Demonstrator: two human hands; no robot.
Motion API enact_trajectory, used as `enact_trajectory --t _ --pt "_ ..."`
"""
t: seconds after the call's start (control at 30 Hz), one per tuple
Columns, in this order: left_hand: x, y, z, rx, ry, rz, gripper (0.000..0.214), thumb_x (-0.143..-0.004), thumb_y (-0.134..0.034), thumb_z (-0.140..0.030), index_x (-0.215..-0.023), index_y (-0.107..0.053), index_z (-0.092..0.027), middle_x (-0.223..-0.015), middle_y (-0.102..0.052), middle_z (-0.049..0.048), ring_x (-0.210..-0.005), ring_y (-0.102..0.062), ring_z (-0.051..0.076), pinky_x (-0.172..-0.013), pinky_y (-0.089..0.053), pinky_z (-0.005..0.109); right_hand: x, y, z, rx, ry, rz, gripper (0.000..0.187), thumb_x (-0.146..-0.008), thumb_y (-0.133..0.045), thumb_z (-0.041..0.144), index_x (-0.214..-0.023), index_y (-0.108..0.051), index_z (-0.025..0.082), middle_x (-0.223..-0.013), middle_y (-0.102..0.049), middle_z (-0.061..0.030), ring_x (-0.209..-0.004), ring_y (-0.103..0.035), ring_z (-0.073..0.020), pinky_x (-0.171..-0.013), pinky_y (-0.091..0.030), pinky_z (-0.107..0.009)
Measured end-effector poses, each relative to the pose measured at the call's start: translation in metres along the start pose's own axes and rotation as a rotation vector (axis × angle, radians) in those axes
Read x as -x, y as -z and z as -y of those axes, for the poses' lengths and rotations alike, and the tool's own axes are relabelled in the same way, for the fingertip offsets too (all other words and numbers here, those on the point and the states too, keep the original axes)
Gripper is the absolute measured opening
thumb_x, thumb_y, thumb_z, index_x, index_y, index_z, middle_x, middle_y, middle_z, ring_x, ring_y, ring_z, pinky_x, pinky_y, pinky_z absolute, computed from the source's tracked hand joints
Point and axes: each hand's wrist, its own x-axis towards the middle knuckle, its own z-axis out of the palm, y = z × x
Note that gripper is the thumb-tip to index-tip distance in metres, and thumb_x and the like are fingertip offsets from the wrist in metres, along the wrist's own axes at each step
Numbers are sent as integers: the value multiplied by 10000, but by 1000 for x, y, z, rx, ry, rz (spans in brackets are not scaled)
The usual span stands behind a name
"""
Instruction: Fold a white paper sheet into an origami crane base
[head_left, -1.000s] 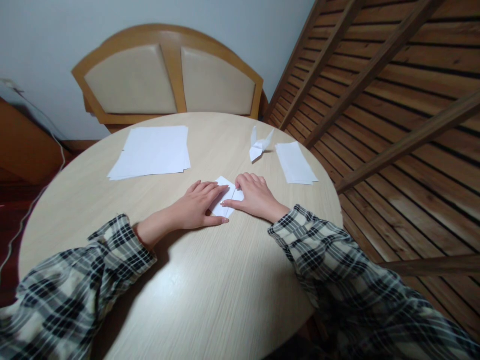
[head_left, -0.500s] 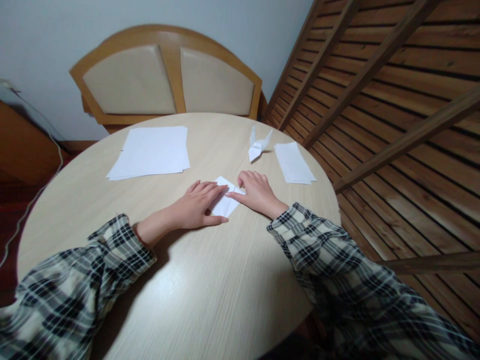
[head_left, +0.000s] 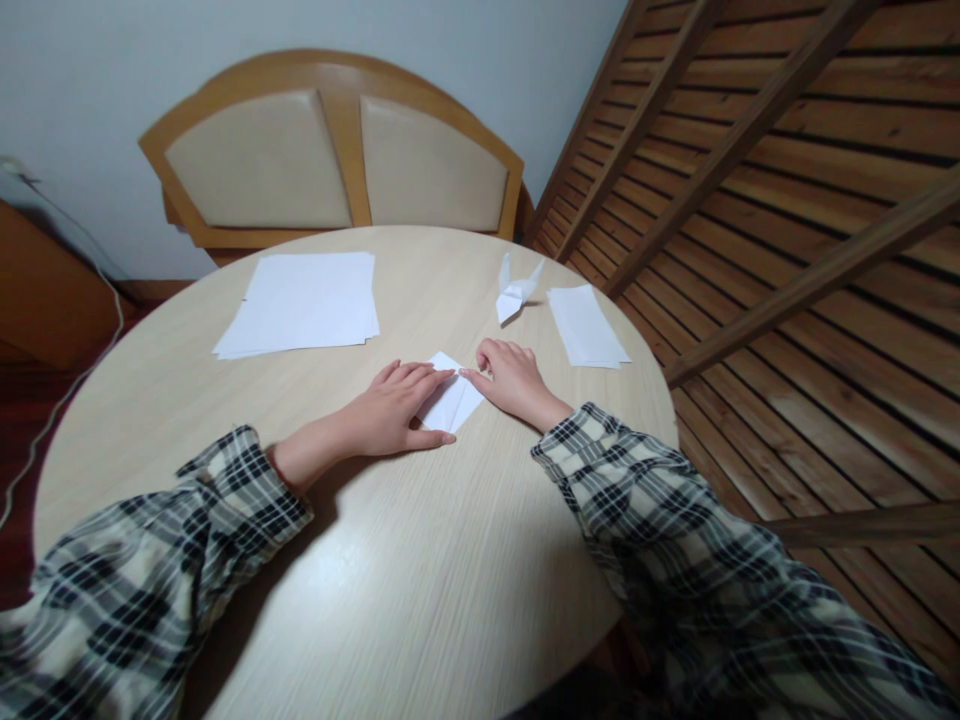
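Note:
A small folded piece of white paper (head_left: 457,405) lies on the table like a diamond, with crease lines on its face. My left hand (head_left: 394,410) rests flat over its left side, fingers stretched out and thumb apart near the lower corner. From the right, my right hand (head_left: 517,382) has its fingers curled in, while its thumb reaches onto the upper part of the paper, close to the left fingertips. Nothing shows inside the curled fingers. Beyond that hand stands a folded white paper crane (head_left: 517,295).
On the round wooden table (head_left: 420,580), a stack of white sheets (head_left: 307,300) lies at the back left and narrower white sheets (head_left: 589,327) at the right. A padded wooden headboard (head_left: 337,150) stands behind. Wooden slats (head_left: 787,250) run along the right.
My right thumb has slid up and slightly right over the folded paper, showing more of its right side. The left hand stays about where it was.

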Motion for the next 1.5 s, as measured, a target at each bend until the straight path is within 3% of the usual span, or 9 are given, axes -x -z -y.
enact_trajectory --t 0.7,0.93,1.13,1.4,1.5 --pt "0 0 0 4 12 5 850 -810 -545 -675 -1444 -355 -141 -1407 -465 194 -1312 -385 362 -1109 -242 526 -4 -5 1 62 -13 -13 216 -951 -472 407 -868 -530 217 -931 -667 -59 -919 -580 -240 -741 -296 -361" --pt "1 -3 2 9 5 -13 861 -808 -526 -695 -1445 -345 -145 -1408 -466 190 -1315 -384 362 -1110 -232 532 -3 0 3 13 -20 -29 421 -1002 -281 506 -816 -526 218 -883 -672 -42 -865 -583 -216 -716 -285 -350" --pt "0 -2 2 19 -8 -25 827 -808 -546 -671 -1433 -362 -162 -1385 -486 179 -1288 -412 353 -1102 -245 511 -2 0 2 33 7 -20 330 -909 -514 538 -841 -525 215 -855 -652 -32 -862 -567 -213 -733 -287 -338" --pt "2 -8 6 62 0 -70 868 -780 -572 -692 -1438 -344 -174 -1405 -478 178 -1295 -409 353 -1111 -235 537 -2 -1 2 -16 -5 -38 365 -951 -432 536 -798 -516 215 -846 -655 -22 -843 -561 -204 -727 -277 -333" --pt "2 -10 7 77 4 -89 885 -760 -600 -692 -1430 -351 -171 -1413 -473 180 -1293 -415 346 -1115 -240 530 -1 0 3 -13 -4 -36 349 -922 -492 544 -803 -513 216 -835 -649 -24 -838 -557 -209 -728 -279 -335"
